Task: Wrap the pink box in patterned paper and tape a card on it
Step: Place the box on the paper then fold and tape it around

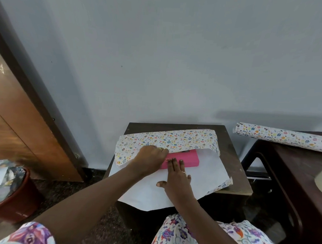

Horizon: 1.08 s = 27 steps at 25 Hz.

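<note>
The pink box (pixel 187 158) lies flat on a sheet of patterned paper (pixel 206 171) spread white side up over a small dark table (pixel 232 156). The far part of the sheet (pixel 174 139) is folded toward me over the box, pattern side up. My left hand (pixel 151 157) grips the edge of this folded flap at the box's left end. My right hand (pixel 178 176) rests flat with fingers spread, its fingertips on the box's near edge and its palm on the white paper. No card or tape is visible.
A roll of the same patterned paper (pixel 283 137) lies on a dark wooden table (pixel 298 174) at the right. A red bin (pixel 15 194) holding scraps stands on the floor at the left, beside a wooden door (pixel 18 115). A pale wall rises behind the small table.
</note>
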Tool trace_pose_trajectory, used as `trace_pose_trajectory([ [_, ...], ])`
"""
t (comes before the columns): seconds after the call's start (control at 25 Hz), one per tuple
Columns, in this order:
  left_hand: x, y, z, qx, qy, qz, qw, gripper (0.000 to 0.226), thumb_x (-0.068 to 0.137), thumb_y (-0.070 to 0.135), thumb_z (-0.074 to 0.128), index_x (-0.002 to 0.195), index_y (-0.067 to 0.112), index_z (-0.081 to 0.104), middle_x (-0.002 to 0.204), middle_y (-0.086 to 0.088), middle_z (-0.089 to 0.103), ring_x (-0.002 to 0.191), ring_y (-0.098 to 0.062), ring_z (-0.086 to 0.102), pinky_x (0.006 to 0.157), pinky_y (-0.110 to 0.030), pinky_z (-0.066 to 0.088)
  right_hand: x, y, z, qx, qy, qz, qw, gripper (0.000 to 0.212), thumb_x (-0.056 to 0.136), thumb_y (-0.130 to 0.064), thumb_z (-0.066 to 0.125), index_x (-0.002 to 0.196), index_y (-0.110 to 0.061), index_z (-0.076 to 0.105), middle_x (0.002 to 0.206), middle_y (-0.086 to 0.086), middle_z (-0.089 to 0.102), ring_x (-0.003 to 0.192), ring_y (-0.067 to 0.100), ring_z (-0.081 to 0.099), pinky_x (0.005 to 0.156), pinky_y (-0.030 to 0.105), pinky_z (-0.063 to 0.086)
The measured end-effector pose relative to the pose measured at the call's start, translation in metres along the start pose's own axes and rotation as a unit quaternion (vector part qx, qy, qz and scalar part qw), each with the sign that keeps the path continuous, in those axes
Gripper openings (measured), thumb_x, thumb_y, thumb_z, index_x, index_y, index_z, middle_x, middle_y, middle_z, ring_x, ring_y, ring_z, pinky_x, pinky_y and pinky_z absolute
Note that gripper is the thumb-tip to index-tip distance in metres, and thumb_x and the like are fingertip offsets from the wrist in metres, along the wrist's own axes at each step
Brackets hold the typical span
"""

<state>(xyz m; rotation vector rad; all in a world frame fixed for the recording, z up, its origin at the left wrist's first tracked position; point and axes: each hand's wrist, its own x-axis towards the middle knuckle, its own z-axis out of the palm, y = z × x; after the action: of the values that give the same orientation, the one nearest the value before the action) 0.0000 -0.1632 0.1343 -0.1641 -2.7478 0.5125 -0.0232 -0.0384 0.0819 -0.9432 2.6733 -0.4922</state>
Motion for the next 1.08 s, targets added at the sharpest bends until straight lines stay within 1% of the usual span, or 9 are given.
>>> trace_pose_trajectory([
  [0.24, -0.012, 0.017, 0.017, -0.032, 0.004, 0.059, 0.998, 0.026, 0.044, 0.012, 0.083, 0.054, 0.016, 0.060, 0.042, 0.005, 0.053, 0.034, -0.013, 0.051, 0.040, -0.016, 0.040, -0.004, -0.004, 0.006, -0.007, 0.048, -0.005, 0.999, 0.074, 0.085, -0.042, 0.060, 0.144, -0.012, 0.026, 0.150, 0.004, 0.031, 0.145, 0.023, 0.010, 0.108, 0.049, 0.030],
  [0.4, -0.028, 0.010, 0.033, -0.040, -0.001, 0.016, 0.999, 0.032, 0.046, 0.009, 0.085, 0.076, 0.009, 0.073, 0.076, -0.008, 0.074, 0.064, -0.020, 0.071, 0.054, -0.025, 0.056, -0.010, 0.001, 0.005, -0.037, 0.113, 0.029, 0.992, 0.084, 0.065, -0.038, 0.083, 0.130, 0.003, 0.050, 0.132, 0.022, 0.052, 0.126, 0.042, 0.046, 0.088, 0.053, 0.049],
  [0.48, -0.033, 0.010, 0.036, -0.055, 0.010, -0.007, 0.998, 0.037, 0.052, 0.008, 0.086, 0.086, 0.006, 0.072, 0.090, -0.013, 0.074, 0.075, -0.023, 0.073, 0.054, -0.029, 0.057, -0.016, 0.004, 0.002, -0.047, 0.104, 0.106, 0.988, 0.081, 0.086, -0.039, 0.063, 0.140, 0.011, 0.029, 0.146, 0.030, 0.031, 0.135, 0.044, 0.031, 0.103, 0.056, 0.034],
  [0.56, -0.037, 0.013, 0.039, -0.067, 0.012, -0.012, 0.998, 0.039, 0.056, 0.014, 0.088, 0.091, 0.008, 0.072, 0.094, -0.012, 0.073, 0.078, -0.022, 0.073, 0.052, -0.027, 0.056, -0.016, 0.009, 0.007, -0.032, 0.051, 0.149, 0.987, 0.073, 0.100, -0.044, 0.030, 0.147, 0.006, 0.005, 0.156, 0.021, 0.004, 0.145, 0.035, 0.005, 0.114, 0.054, 0.008],
  [0.68, -0.041, 0.012, 0.046, -0.082, 0.011, -0.014, 0.996, 0.053, 0.052, 0.018, 0.091, 0.100, 0.009, 0.071, 0.097, -0.008, 0.073, 0.079, -0.017, 0.072, 0.049, -0.024, 0.055, -0.015, 0.010, 0.011, -0.016, 0.049, 0.152, 0.987, 0.068, 0.101, -0.044, 0.021, 0.148, 0.000, 0.001, 0.158, 0.015, -0.002, 0.146, 0.029, 0.000, 0.114, 0.053, 0.001],
  [0.8, -0.037, 0.005, 0.050, -0.076, 0.032, 0.005, 0.997, 0.047, 0.056, 0.002, 0.083, 0.102, 0.006, 0.072, 0.097, -0.009, 0.073, 0.081, -0.017, 0.072, 0.049, -0.024, 0.054, -0.008, 0.008, 0.008, -0.013, 0.047, 0.150, 0.988, 0.068, 0.100, -0.043, 0.024, 0.149, -0.002, 0.002, 0.158, 0.013, 0.000, 0.146, 0.028, 0.001, 0.115, 0.052, 0.001],
  [0.88, -0.028, -0.002, 0.052, -0.079, 0.045, 0.019, 0.996, 0.046, 0.052, -0.004, 0.075, 0.097, 0.006, 0.074, 0.093, -0.009, 0.074, 0.078, -0.017, 0.072, 0.045, -0.023, 0.053, 0.000, 0.010, 0.000, -0.011, 0.041, 0.141, 0.989, 0.062, 0.100, -0.040, 0.030, 0.148, -0.002, 0.015, 0.157, 0.013, 0.013, 0.145, 0.028, 0.011, 0.115, 0.051, 0.009],
  [1.0, -0.020, -0.012, 0.057, -0.103, 0.033, 0.017, 0.994, 0.060, 0.040, -0.005, 0.088, 0.096, 0.007, 0.074, 0.094, -0.008, 0.074, 0.081, -0.016, 0.072, 0.042, -0.022, 0.052, 0.014, 0.018, -0.012, -0.001, 0.051, 0.129, 0.990, 0.045, 0.097, -0.034, 0.042, 0.132, -0.006, 0.045, 0.138, 0.013, 0.045, 0.132, 0.027, 0.037, 0.110, 0.048, 0.028],
  [1.08, -0.024, -0.019, 0.060, -0.127, 0.031, 0.020, 0.991, 0.059, 0.044, -0.002, 0.090, 0.100, 0.008, 0.074, 0.098, -0.007, 0.073, 0.085, -0.016, 0.072, 0.046, -0.023, 0.054, 0.019, 0.024, -0.016, 0.013, 0.036, 0.161, 0.986, 0.049, 0.094, -0.039, 0.051, 0.129, -0.006, 0.048, 0.138, 0.013, 0.045, 0.135, 0.028, 0.033, 0.111, 0.049, 0.026],
])
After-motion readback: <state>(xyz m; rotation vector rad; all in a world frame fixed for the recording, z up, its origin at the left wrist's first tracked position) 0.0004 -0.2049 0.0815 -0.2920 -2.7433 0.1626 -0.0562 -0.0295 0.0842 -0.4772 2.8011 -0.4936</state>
